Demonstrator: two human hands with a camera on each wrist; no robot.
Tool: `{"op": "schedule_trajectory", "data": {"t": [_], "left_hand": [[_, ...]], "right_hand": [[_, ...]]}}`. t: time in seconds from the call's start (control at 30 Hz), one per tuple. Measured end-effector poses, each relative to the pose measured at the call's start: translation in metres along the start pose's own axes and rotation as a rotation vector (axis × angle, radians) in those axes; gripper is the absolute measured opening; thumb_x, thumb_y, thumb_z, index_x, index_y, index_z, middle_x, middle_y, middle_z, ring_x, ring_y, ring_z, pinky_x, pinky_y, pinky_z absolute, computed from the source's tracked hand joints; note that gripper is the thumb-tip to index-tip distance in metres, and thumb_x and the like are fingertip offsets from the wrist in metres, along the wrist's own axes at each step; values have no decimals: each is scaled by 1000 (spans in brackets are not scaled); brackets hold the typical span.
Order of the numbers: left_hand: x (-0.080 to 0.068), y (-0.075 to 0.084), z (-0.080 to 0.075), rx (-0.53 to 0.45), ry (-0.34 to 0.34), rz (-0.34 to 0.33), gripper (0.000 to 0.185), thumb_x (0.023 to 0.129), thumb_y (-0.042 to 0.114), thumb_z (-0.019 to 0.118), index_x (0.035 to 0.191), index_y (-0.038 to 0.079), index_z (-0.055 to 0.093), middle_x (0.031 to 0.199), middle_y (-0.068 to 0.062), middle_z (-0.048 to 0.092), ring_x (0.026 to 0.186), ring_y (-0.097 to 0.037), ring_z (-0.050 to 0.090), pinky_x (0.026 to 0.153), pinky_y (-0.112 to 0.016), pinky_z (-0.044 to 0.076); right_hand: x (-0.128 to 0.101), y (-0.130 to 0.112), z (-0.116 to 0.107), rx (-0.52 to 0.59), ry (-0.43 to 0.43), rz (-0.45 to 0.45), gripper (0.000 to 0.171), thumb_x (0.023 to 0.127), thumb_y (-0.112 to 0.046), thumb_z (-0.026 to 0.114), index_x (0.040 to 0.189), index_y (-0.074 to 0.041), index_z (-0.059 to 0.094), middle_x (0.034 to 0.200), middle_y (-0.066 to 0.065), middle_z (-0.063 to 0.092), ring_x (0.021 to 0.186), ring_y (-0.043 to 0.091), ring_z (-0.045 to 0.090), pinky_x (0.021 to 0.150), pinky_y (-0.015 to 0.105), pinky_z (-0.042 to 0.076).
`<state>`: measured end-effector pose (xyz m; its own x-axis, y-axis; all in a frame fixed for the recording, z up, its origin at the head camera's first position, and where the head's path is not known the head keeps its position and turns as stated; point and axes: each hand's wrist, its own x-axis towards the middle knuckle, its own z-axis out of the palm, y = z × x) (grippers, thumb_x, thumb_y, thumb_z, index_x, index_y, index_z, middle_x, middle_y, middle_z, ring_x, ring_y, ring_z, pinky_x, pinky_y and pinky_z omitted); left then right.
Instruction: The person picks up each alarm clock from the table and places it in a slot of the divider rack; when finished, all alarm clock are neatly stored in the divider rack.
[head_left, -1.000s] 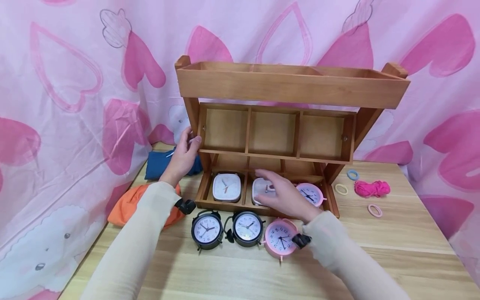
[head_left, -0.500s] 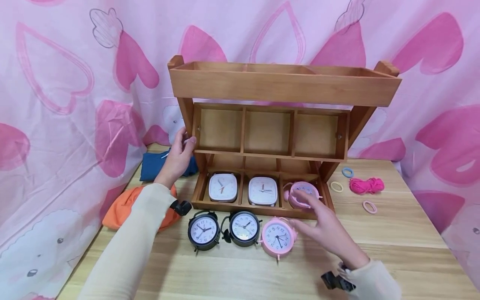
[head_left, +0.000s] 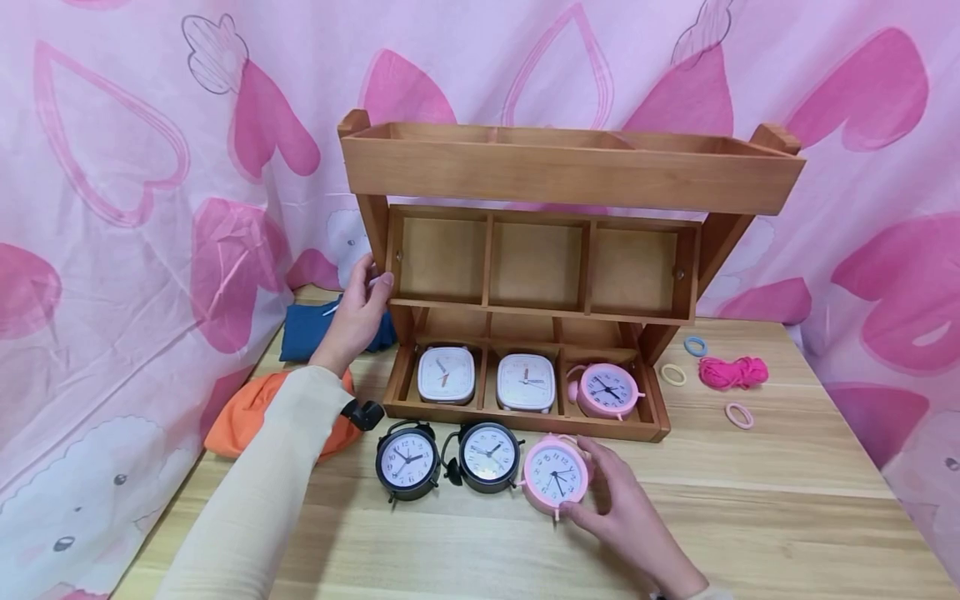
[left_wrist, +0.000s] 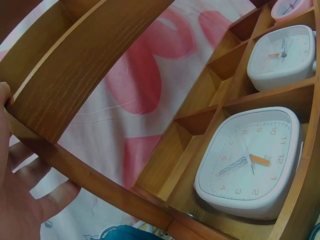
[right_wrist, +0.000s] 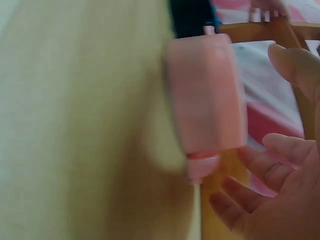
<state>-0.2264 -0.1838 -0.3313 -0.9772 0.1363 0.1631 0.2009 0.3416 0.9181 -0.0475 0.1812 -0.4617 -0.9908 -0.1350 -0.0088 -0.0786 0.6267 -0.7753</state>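
Note:
My left hand (head_left: 351,323) grips the left upright of a tiered wooden rack (head_left: 570,177), thumb in front and fingers behind it in the left wrist view. My right hand (head_left: 633,512) is at the right side of a pink alarm clock (head_left: 556,476) standing on the table. Its thumb is near the clock's lower edge, and the fingers are spread beside it, loosely bent in the blurred right wrist view. In the rack's bottom tier sit a white square clock (head_left: 446,374) at left, a second white clock (head_left: 526,383) in the middle and another pink alarm clock (head_left: 607,391) at right.
Two black alarm clocks, the left one (head_left: 408,462) and the middle one (head_left: 489,456), stand before the rack. Orange cloth (head_left: 247,412) and blue cloth (head_left: 306,332) lie at left. Pink yarn (head_left: 732,372) and several rings, one pink (head_left: 739,415), lie at right.
My right hand has moved from over the middle compartment, out to the right and down to the pink alarm clock on the table. The left hand keeps its grip on the rack.

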Motion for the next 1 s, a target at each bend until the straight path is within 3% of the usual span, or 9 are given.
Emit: {"op": "schedule_trajectory", "data": {"t": [0.13,0.47,0.77,1.0], "left_hand": [[0,-1,0,6,0,-6,60,107,29,39,157,9,12,156,-21,28,144,-37,32,116,-55,32],[0,-1,-1,9,2,1,59,107,28,39,157,8,13,155,-22,29,144,-37,32,116,-55,31],[0,0,-1,13,-7,-18,61,107,30,39,157,10,11,157,-21,27,145,-37,31,115,-56,32],[0,2,-1,1,-5,-21,61,107,31,39,157,10,12,156,-20,28,144,-36,32,115,-56,33]], "right_hand": [[-1,5,10,-14,-49,42,98,73,-43,85,152,-17,34,152,14,41,140,37,38,112,64,31],[3,7,16,-72,-42,47,100,73,-46,85,153,-15,33,152,14,41,140,37,37,111,63,32],[6,8,14,-66,-28,72,96,67,-37,90,147,-15,43,145,11,48,134,32,44,110,60,36],[4,3,8,-42,-13,88,96,62,-39,92,143,-14,47,139,9,52,128,30,49,109,58,38]]}}
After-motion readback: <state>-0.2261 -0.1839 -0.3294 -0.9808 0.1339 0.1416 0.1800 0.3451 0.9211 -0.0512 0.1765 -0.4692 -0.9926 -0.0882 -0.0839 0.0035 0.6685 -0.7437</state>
